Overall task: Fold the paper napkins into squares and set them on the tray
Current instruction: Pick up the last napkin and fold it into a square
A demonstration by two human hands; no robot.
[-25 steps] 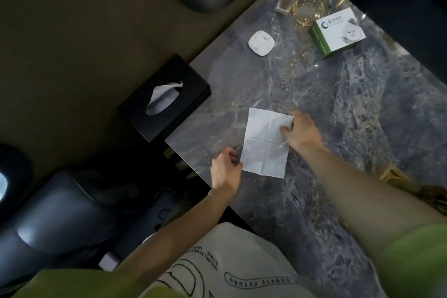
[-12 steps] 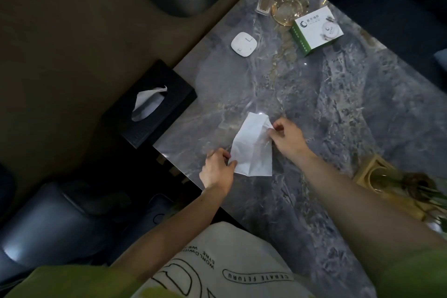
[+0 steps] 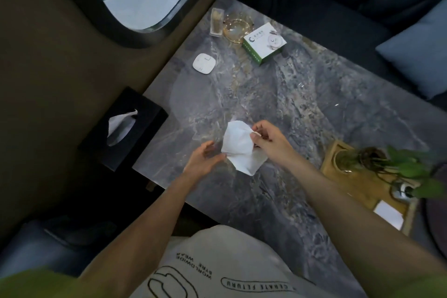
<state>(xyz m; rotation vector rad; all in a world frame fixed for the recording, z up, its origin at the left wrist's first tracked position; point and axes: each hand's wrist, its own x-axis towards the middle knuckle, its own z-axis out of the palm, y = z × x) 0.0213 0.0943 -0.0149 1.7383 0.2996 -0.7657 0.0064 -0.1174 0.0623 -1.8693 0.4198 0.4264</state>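
Note:
A white paper napkin is lifted off the grey marble table, crumpled and partly folded. My right hand pinches its upper right corner between thumb and fingers. My left hand pinches its lower left edge. A wooden tray sits at the right, with a folded white napkin lying in its near end. A black tissue box with a white tissue sticking out stands off the table's left edge.
On the tray stands a glass vase with a green plant. At the far end of the table are a green and white box, a glass ashtray, a toothpick holder and a white square device. A blue cushion lies at the right.
The napkin lay flat on the table a second ago; both hands have since raised it and brought its right corner in. The view has tilted, bringing the tray into sight.

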